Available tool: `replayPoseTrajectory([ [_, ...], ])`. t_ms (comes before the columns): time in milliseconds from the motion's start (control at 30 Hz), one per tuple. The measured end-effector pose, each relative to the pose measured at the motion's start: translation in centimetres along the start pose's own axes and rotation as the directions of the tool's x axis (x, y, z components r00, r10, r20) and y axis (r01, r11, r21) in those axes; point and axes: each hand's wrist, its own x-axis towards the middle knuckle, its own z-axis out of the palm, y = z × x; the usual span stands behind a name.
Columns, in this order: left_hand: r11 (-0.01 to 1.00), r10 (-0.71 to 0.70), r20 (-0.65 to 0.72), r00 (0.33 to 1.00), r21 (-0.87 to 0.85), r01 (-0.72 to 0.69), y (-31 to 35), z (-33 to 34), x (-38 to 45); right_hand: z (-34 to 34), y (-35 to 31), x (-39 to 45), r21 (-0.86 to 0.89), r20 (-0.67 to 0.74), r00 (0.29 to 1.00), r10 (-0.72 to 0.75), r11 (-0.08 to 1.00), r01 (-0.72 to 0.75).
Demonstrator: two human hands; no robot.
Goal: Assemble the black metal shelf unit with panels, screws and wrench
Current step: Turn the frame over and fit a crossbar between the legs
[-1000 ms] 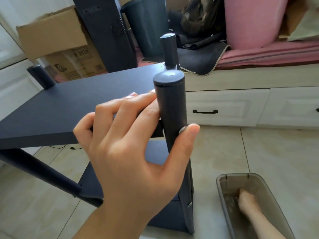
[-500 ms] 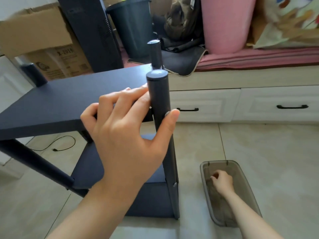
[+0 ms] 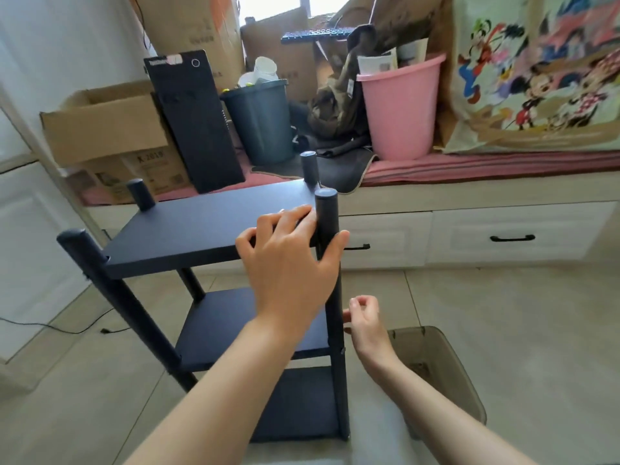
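Left hand raised, forearm reaching up and forward, fingers spread and lightly curled, thumb wrapped around a post. Right hand lower, beside it, fingers loosely curled together, wrist bent, contents not visible.

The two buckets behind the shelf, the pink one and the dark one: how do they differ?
The pink bucket looks taller and wider than the dark bucket. The pink bucket stands to the right and holds folded papers; the dark bucket stands to the left and holds white containers. Both are upright, tapered, open at the top, and stand on the window bench.
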Motion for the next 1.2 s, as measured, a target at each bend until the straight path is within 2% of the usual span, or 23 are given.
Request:
replayPoseTrajectory([
  [167,0.999,-0.031,0.028,0.999,0.019,0.03,-1.3,-0.7,0.6,1.2,-0.9,-1.8,-0.071,0.015,0.998,-0.065,0.995,0.066],
  [233,0.999,-0.046,0.017,0.999,0.022,0.046,-2.0,-1.0,1.0,2.1,-1.3,-2.1,-0.023,0.058,0.994,-0.094,0.995,0.095],
  [333,0.997,-0.074,0.009,0.997,0.031,0.074,-3.0,-1.5,1.4,3.4,-2.4,-1.9,0.105,0.112,0.992,-0.056,0.994,0.044],
  [500,0.994,-0.093,0.02,0.996,0.06,0.091,-4.2,-2.9,1.8,5.9,-4.3,-1.6,0.068,0.123,0.992,-0.018,0.998,0.01],
  [633,0.981,-0.186,-0.026,0.982,0.054,0.187,-6.4,-4.9,3.4,7.9,-6.8,-1.7,0.053,0.133,0.987,-0.095,0.995,0.088],
  [733,0.954,-0.297,-0.083,0.951,-0.063,0.292,-9.1,-7.5,4.5,9.6,-9.1,-1.5,0.022,0.17,0.962,-0.213,0.977,0.212],
  [833,0.883,-0.431,-0.11,0.895,-0.256,0.394,-12.7,-10.2,4.2,11.7,-10.6,-1.7,-0.04,0.269,0.918,-0.291,0.949,0.312],
  [933,0.768,-0.546,-0.08,0.834,-0.444,0.461,-15.9,-12.4,2.2,14.1,-11.2,-2.3,-0.101,0.348,0.879,-0.326,0.919,0.381],
  [1200,0.492,-0.759,-0.011,0.651,-0.666,0.561,-23.7,-14.7,-5.1,20.1,-9.8,-3.3,-0.242,0.567,0.759,-0.32,0.816,0.525],
])
